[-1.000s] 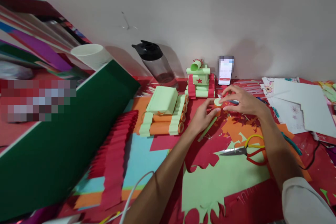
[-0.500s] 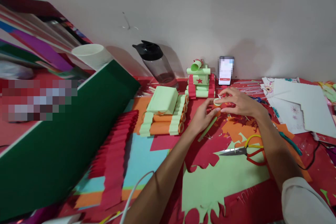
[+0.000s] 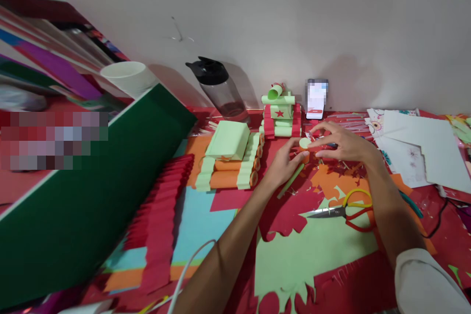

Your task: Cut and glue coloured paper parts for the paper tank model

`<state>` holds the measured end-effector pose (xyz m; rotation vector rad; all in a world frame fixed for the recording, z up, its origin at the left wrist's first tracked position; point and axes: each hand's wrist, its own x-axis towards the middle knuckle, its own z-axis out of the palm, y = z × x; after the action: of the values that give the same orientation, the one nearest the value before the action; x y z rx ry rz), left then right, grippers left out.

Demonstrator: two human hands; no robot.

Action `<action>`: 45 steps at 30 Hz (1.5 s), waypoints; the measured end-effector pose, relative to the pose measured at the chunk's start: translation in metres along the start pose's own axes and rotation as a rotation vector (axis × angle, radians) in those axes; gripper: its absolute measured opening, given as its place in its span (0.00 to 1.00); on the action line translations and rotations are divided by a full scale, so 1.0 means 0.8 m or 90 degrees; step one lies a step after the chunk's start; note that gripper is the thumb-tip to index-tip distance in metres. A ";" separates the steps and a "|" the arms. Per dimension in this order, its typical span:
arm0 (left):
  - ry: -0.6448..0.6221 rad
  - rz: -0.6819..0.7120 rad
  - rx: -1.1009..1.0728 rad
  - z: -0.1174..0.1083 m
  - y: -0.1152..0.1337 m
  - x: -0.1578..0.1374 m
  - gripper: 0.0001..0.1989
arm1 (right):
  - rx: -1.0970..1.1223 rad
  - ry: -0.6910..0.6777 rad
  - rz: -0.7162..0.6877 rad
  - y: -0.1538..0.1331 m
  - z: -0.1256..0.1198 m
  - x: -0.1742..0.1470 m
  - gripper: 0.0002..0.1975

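Pinching round green-and-orange paper piece (image 3: pixel 304 143) in left hand (image 3: pixel 285 164), near desk's back edge (image 3: pixel 255 116); rightward, half-open right hand (image 3: pixel 342 142) (contact unclear).

A pale, plain wall behind a red-covered worktop, in soft light.

The wall (image 3: pixel 257 34) fills most of the upper view, greyish white and smooth, with a small thin wire-like fixture (image 3: pixel 179 34) left of centre. Soft-edged shadows (image 3: pixel 353 78) lie on its lower part, some left, one broad one right. Its upper edge slopes down toward the right; past it, in the top right corner, sit dark, pixelated shapes that cannot be made out. The worktop (image 3: pixel 452 225) meets the wall's foot, its red covering showing at the right. At far left, flat coloured layers (image 3: pixel 55 49) run slantwise, blurred.
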<state>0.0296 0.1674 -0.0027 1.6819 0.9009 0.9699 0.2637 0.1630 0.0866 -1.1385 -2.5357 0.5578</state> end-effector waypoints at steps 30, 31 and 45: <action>-0.004 -0.020 0.007 0.001 0.005 0.000 0.17 | -0.065 0.015 0.038 0.010 -0.004 -0.008 0.16; -0.004 -0.021 0.007 0.002 0.005 0.000 0.17 | -0.066 0.015 0.039 0.009 -0.004 -0.008 0.16; 0.007 -0.025 0.005 0.002 0.002 -0.001 0.17 | -0.004 -0.043 0.068 -0.001 -0.019 -0.013 0.12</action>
<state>0.0308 0.1655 -0.0016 1.6609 0.9435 0.9516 0.2762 0.1581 0.0993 -1.2850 -2.5454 0.6255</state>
